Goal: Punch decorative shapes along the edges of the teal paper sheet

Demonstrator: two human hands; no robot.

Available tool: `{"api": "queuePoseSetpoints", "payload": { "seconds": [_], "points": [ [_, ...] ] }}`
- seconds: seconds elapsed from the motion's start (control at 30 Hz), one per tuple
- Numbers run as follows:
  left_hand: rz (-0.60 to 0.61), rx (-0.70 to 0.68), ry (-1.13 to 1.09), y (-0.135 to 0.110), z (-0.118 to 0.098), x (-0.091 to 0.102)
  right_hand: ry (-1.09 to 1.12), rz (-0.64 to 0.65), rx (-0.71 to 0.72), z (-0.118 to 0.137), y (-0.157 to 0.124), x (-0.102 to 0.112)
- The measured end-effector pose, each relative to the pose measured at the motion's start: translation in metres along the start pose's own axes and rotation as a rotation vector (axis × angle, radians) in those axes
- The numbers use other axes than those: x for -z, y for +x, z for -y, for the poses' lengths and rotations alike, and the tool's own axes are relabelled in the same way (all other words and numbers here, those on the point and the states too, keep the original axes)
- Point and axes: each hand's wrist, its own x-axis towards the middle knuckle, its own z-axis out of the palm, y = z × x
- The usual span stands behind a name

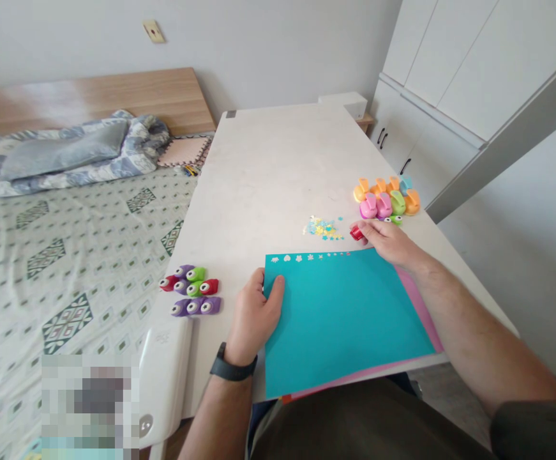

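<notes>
Two coloured sheets lie between the forearms on the white bench (268, 166): the pink sheet (421, 303) shows past the near and right edges of the teal sheet (345, 313). At the teal sheet's left edge, the left hand (257, 308) grips the paper, thumb on top, its other fingers partly hidden. Outward to its left sits a group of small punches (194, 290), purple, green and red.

Along the far edge, a row of punched shapes (310, 257) runs from beyond the left thumb toward the right hand (389, 241), which pinches a red punch (356, 233) between thumb and fingers. The sheet's long axis seems to run from hand to hand; the row's right end lies just left and nearside of the punch, so the right hand is much the nearer to it.

Left of that hand are scattered cut-outs (324, 229); just beyond it, lever punches (384, 206).
</notes>
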Motion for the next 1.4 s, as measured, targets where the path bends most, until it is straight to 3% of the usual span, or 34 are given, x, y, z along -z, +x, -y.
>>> {"api": "queuePoseSetpoints", "payload": {
  "seconds": [0.43,0.77,1.07,1.27,1.4],
  "points": [
    [0.027,0.006,-0.017,-0.001,0.001,0.0,0.552,0.03,-0.139,0.009,-0.001,-0.006],
    [0.023,-0.001,0.001,-0.002,-0.003,0.001,0.786,0.105,-0.176,0.013,-0.002,-0.005],
    [0.041,-0.039,0.062,-0.004,-0.006,0.001,0.829,0.143,-0.252,0.015,-0.002,-0.005],
    [-0.112,-0.081,0.221,-0.001,-0.006,0.001,0.887,0.155,-0.279,0.016,-0.002,-0.006],
    [-0.303,-0.099,0.256,0.0,-0.009,0.001,0.939,0.199,-0.285,0.019,-0.003,-0.008]
  ]
}}
